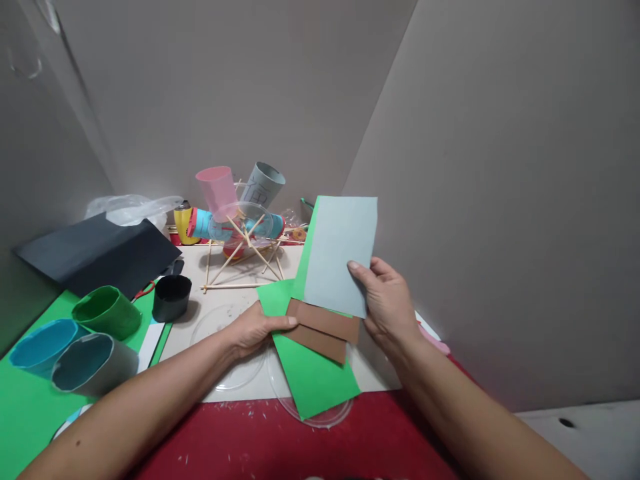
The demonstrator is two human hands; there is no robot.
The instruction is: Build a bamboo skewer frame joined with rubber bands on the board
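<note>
My left hand [257, 328] pinches a small stack of paper, its thumb resting on brown paper strips [320, 330] that lie over a green sheet [320, 383]. A pale grey-blue paper rectangle [340, 250] is gripped by my right hand [387, 297], thumb on its front face. Another green piece [303, 260] shows along the left edge of that rectangle; which hand holds it I cannot tell. Clear plastic discs [225, 373] lie on the table below my hands. Beyond them stands a wooden stick frame [245, 240] carrying a pink paper cup [219, 190] and a grey one [263, 183].
At left, green, blue and grey paper tubes [107, 313] sit on a large green sheet [30, 420], near a black tube [171, 298], red-handled scissors [145, 291] and a dark sheet [95, 253]. A yellow bottle [186, 223] stands behind. Grey panels [500, 200] enclose the red table [240, 440].
</note>
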